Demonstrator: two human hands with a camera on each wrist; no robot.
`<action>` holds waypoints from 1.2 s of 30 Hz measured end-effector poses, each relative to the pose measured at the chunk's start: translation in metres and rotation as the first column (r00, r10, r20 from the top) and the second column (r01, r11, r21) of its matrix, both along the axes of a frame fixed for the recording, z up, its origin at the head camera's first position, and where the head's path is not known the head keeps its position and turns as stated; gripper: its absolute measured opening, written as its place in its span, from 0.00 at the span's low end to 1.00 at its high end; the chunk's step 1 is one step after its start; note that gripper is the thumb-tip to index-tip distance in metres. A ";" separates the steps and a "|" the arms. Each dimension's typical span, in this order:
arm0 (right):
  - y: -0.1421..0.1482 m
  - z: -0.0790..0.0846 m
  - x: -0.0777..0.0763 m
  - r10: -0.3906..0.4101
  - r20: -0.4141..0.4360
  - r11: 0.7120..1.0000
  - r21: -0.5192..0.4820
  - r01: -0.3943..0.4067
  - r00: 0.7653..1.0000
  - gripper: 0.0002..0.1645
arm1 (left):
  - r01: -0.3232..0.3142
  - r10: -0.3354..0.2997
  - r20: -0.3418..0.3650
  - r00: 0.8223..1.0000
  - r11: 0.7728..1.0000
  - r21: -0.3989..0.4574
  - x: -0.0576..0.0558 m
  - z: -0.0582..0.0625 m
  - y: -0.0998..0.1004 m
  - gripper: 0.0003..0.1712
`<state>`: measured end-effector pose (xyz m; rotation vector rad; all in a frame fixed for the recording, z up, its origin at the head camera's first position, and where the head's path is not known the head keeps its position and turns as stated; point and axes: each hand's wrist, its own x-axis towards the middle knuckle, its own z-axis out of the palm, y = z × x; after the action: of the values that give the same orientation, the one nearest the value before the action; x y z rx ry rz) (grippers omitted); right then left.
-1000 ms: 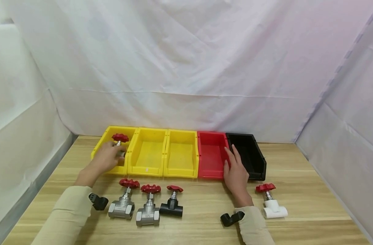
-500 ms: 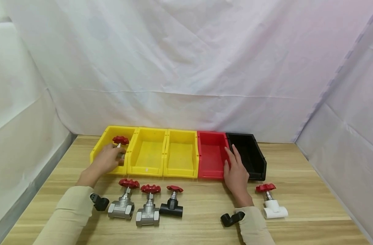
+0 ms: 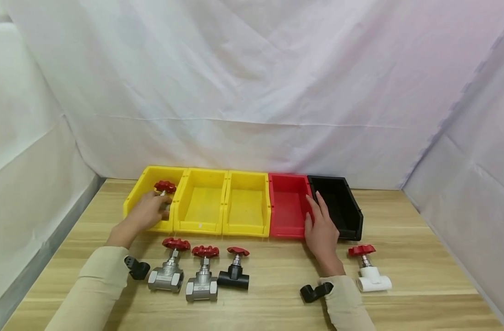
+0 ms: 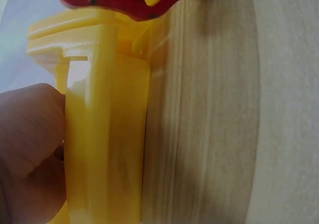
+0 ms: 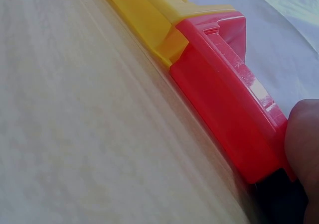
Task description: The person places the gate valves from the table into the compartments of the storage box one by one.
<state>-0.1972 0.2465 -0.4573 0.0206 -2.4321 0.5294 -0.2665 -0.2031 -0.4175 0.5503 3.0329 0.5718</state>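
Observation:
In the head view my left hand (image 3: 145, 212) reaches into the leftmost yellow bin (image 3: 129, 202) and grips a valve with a red handwheel (image 3: 165, 186). The fingers cover most of that valve's body. The left wrist view has part of the left hand (image 4: 31, 152) behind the yellow bin wall (image 4: 107, 139). My right hand (image 3: 321, 231) rests with extended fingers at the wall between the red bin (image 3: 287, 231) and the black bin (image 3: 351, 233). The right wrist view catches only the edge of this hand (image 5: 304, 144), against the red bin.
Two more yellow bins (image 3: 200, 227) (image 3: 246, 230) complete the row. In front lie two silver valves (image 3: 166, 277) (image 3: 201, 287) and a black tee-shaped valve (image 3: 233, 277), all with red handwheels. A white valve (image 3: 372, 278) lies at right. White cloth (image 3: 252, 82) hangs behind.
The valve in my left hand has sunk slightly lower into the leftmost yellow bin. My right hand keeps its place at the bins. The head view has shifted a little.

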 end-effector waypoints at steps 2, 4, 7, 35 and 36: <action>0.000 -0.001 0.000 0.000 0.007 1.000 -0.002 0.000 1.000 0.31 | -0.003 0.003 0.014 1.000 1.000 -0.002 0.000 0.001 0.000 0.17; -0.001 -0.001 -0.001 0.000 0.012 1.000 -0.002 0.000 1.000 0.32 | -0.004 0.004 0.024 1.000 1.000 -0.004 0.000 0.001 0.000 0.17; -0.002 0.000 -0.001 -0.002 0.007 1.000 0.003 0.002 1.000 0.33 | 0.004 -0.004 0.029 1.000 1.000 -0.007 -0.001 0.000 0.000 0.17; -0.008 -0.002 -0.003 -0.001 0.030 1.000 0.003 0.001 1.000 0.32 | -0.027 0.026 0.022 0.999 1.000 0.009 0.008 0.003 -0.009 0.15; -0.008 -0.002 -0.003 -0.004 0.030 1.000 0.004 0.003 1.000 0.32 | -0.025 0.024 0.015 1.000 1.000 0.006 0.009 0.004 -0.009 0.15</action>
<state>-0.2001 0.2385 -0.4591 0.0099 -2.4622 0.5272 -0.2578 -0.2124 -0.4133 0.5073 3.0287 0.5831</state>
